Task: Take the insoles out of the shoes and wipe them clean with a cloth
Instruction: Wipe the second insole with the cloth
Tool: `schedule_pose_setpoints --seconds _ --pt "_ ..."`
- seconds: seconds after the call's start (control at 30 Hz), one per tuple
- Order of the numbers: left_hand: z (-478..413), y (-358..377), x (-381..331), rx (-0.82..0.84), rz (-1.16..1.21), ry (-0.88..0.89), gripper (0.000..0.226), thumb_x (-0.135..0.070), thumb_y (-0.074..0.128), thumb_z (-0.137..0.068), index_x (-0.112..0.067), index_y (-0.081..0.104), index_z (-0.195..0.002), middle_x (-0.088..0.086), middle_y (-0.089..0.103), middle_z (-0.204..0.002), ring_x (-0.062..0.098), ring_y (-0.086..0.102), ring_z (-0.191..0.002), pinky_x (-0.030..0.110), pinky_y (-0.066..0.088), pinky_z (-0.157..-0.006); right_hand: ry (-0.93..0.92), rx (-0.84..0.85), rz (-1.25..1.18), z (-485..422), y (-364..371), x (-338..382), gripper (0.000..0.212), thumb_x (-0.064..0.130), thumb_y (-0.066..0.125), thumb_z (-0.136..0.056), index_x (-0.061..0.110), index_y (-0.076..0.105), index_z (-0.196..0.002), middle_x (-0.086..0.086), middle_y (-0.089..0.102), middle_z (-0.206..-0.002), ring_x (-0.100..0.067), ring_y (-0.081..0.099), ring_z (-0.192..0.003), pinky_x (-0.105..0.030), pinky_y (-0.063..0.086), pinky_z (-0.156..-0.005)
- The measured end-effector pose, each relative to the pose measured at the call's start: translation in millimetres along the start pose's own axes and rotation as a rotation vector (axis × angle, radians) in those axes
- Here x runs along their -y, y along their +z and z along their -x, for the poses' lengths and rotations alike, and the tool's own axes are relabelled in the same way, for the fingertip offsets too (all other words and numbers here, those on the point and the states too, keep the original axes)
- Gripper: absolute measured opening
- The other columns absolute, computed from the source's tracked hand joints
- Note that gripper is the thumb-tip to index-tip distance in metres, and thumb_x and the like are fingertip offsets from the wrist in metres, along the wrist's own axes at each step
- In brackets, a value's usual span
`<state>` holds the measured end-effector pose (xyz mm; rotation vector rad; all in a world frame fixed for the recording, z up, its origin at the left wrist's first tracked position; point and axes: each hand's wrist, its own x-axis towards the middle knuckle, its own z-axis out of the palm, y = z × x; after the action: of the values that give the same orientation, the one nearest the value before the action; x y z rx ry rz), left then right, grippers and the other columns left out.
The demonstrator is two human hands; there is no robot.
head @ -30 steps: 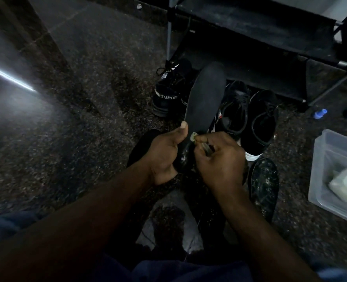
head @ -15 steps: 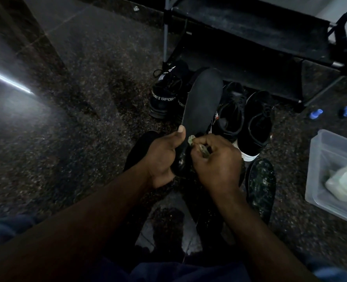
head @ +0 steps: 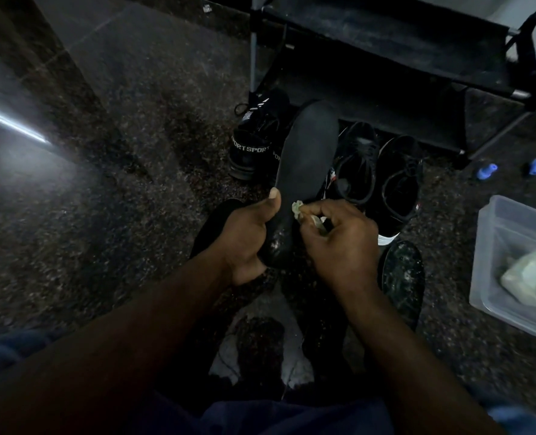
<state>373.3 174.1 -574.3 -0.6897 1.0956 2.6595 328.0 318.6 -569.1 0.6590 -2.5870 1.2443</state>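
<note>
**A:** Where's the insole now?

**B:** The insole (head: 307, 155) is out and held up before you, toe end toward twelve o'clock. Your left hand (head: 244, 237) is clamped round the heel end, thumb along the edge. Your right hand (head: 342, 243) pinches a wad of cloth (head: 298, 210) against its lower part.

**A:** How will it handle?

**B:** Light and floppy, I'd judge: thin foam that bends. The heel grip suits it, but brace the middle when you wipe toward the toe, or it may fold away. The shoes (head: 357, 164) stand on the floor (head: 134, 152) at one o'clock, a tub (head: 496, 221) at three.
</note>
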Motion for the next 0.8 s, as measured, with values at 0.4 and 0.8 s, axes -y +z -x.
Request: schedule_pose_setpoints --seconds 0.4,0.8 --pt "2 -4 -15 -0.093 0.095 -0.027 0.062 -0.05 0.034 -0.109 -0.003 0.053 -0.146 0.016 0.062 -0.141 0.022 0.067 -0.11 0.033 0.056 -0.1 0.05 0.177 -0.042 32 16 39 0.016 0.023 0.066 -0.072 0.021 0.081 -0.078 0.005 0.076 -0.079 -0.014 0.07 -0.072 -0.035 0.058 -0.067" --pt "2 -4 -8 -0.071 0.082 -0.066 0.064 -0.05 0.034 -0.11 -0.002 0.051 -0.149 0.015 0.06 -0.142 0.029 0.059 -0.126 0.041 0.055 -0.1 0.082 -0.004 0.047 18 22 10 0.01 0.021 0.068 -0.077 0.02 0.076 -0.082 0.002 0.075 -0.085 -0.02 0.07 -0.078 -0.04 0.055 -0.069"
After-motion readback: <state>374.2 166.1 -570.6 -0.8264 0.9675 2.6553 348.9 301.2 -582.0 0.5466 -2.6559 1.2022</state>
